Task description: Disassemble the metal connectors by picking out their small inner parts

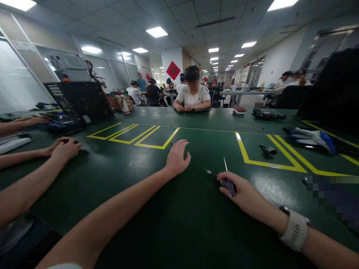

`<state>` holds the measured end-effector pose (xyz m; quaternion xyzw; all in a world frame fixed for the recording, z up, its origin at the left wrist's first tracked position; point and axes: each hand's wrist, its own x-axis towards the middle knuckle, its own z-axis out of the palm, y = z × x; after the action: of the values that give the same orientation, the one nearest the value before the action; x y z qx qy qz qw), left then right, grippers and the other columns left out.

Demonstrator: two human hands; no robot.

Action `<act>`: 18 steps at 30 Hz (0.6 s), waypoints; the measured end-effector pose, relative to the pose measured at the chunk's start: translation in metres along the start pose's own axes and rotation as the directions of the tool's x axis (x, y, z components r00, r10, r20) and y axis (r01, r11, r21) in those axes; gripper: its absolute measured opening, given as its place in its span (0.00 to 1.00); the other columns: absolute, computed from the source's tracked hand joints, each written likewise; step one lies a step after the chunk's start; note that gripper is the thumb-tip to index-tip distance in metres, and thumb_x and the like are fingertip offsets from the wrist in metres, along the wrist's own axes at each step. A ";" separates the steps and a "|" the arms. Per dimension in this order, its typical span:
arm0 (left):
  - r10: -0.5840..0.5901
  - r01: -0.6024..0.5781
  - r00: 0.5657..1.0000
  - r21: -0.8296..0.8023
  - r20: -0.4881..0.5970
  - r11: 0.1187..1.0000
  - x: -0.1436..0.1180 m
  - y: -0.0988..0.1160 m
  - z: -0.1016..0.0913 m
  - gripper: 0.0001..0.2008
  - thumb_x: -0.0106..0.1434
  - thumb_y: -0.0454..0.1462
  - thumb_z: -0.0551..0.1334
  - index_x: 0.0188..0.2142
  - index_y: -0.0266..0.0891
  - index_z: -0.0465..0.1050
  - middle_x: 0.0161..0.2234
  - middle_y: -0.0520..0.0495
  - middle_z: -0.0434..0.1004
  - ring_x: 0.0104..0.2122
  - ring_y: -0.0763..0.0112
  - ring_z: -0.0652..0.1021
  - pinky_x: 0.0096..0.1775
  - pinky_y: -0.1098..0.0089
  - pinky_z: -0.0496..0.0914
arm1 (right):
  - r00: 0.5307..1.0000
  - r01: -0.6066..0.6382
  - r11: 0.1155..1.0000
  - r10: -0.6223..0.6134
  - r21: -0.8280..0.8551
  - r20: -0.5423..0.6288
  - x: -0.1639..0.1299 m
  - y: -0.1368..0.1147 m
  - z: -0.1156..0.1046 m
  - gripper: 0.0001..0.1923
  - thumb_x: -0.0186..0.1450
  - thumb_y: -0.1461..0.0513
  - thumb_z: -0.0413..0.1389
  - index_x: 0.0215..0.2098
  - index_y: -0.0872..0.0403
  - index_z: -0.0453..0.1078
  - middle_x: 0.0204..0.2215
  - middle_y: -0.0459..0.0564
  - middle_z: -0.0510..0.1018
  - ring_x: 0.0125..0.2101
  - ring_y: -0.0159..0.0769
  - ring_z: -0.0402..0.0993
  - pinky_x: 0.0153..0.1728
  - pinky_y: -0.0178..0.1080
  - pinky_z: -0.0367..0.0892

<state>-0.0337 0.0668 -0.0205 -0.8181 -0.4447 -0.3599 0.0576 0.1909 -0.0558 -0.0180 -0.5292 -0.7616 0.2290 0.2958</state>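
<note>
Nearest the camera, the person's left forearm (123,203) stretched across the dark green desk (202,145), while a white-strapped watch (295,228) circled the right wrist. Handling a slim hand tool (232,189) seemed to be the step in hand. That tool sat in the right hand (238,188), over the near middle of the desk: the fingers were closed around a dark body with a purple handle part, and two thin metal ends stuck out, one toward the left and one upward. Whether these belonged to one tool or to two held together, I could not tell. No workpiece showed at either end, so a next move would, in my judgement, call for a firm grip and for sorting out which end to use.

Farther forward, the left hand (178,160) was partly open, thumb parted from softly bent fingers, with nothing visible in its grasp. Just beside its far edge a small metal-tipped piece (172,143) showed; contact with it could not be made out.

To the right, a flared metal fitting (268,150) lay inside a yellow tape outline (241,147), near white-and-blue gloves (315,139). At the left, a co-worker's hands (66,148) rested over the desk, apart from the person's own.
</note>
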 end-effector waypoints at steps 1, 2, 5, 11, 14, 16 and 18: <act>0.038 -0.037 0.999 -0.058 0.016 0.998 -0.007 0.010 -0.003 0.17 0.59 0.32 0.53 0.49 0.36 0.63 0.51 0.40 0.67 0.52 0.62 0.67 0.54 0.58 0.62 | 0.999 0.032 0.999 -0.032 0.011 0.011 -0.006 -0.007 0.006 0.10 0.60 0.65 0.53 0.41 0.51 0.68 0.37 0.48 0.76 0.36 0.36 0.74 0.36 0.40 0.70; 0.082 -0.077 0.996 -0.121 0.031 0.990 -0.014 0.020 -0.007 0.16 0.59 0.32 0.53 0.48 0.36 0.63 0.50 0.40 0.67 0.51 0.62 0.68 0.54 0.58 0.63 | 0.998 0.062 0.998 -0.062 0.021 0.017 -0.012 -0.014 0.011 0.10 0.60 0.67 0.53 0.40 0.52 0.68 0.37 0.48 0.76 0.36 0.36 0.74 0.36 0.40 0.70; 0.187 -0.162 0.980 -0.283 0.063 0.945 -0.037 0.049 -0.021 0.14 0.59 0.31 0.53 0.45 0.37 0.65 0.46 0.41 0.70 0.48 0.63 0.70 0.51 0.59 0.65 | 0.991 0.128 0.990 -0.131 0.056 0.039 -0.027 -0.030 0.025 0.11 0.58 0.70 0.52 0.37 0.52 0.67 0.37 0.48 0.76 0.36 0.35 0.73 0.37 0.39 0.70; 0.213 -0.147 0.970 -0.412 0.119 0.899 -0.062 0.078 -0.046 0.10 0.59 0.31 0.52 0.41 0.35 0.64 0.40 0.41 0.70 0.42 0.66 0.71 0.45 0.64 0.68 | 0.992 0.090 0.982 -0.103 0.165 0.074 -0.039 -0.043 0.028 0.13 0.58 0.68 0.54 0.41 0.52 0.67 0.39 0.50 0.76 0.39 0.36 0.74 0.40 0.40 0.71; 0.178 -0.075 0.959 -0.408 0.220 0.910 -0.063 0.085 -0.055 0.09 0.59 0.33 0.53 0.40 0.35 0.64 0.39 0.42 0.69 0.40 0.66 0.71 0.42 0.64 0.68 | 0.999 0.029 0.959 -0.020 0.281 -0.036 -0.039 -0.040 0.018 0.13 0.62 0.60 0.53 0.46 0.52 0.67 0.44 0.52 0.76 0.43 0.39 0.74 0.42 0.42 0.71; 0.214 -0.062 0.911 -0.395 0.353 0.917 -0.061 0.091 -0.060 0.11 0.60 0.38 0.55 0.41 0.36 0.65 0.40 0.43 0.69 0.39 0.66 0.71 0.41 0.65 0.67 | 0.988 -0.007 0.923 0.066 0.384 -0.140 -0.039 -0.034 0.011 0.15 0.64 0.55 0.51 0.47 0.51 0.68 0.43 0.52 0.77 0.42 0.39 0.74 0.41 0.43 0.71; 0.284 -0.092 0.824 -0.379 0.490 0.921 -0.059 0.096 -0.064 0.17 0.58 0.46 0.59 0.43 0.37 0.66 0.40 0.44 0.70 0.38 0.65 0.71 0.39 0.65 0.67 | 0.964 -0.024 0.879 0.147 0.477 -0.223 -0.039 -0.026 0.006 0.16 0.64 0.53 0.50 0.46 0.51 0.69 0.36 0.51 0.79 0.38 0.38 0.76 0.37 0.41 0.72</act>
<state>-0.0146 -0.0574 0.0107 -0.9234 -0.2903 -0.1802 -0.1747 0.1796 -0.1014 -0.0127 -0.4997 -0.6152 0.3504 0.4990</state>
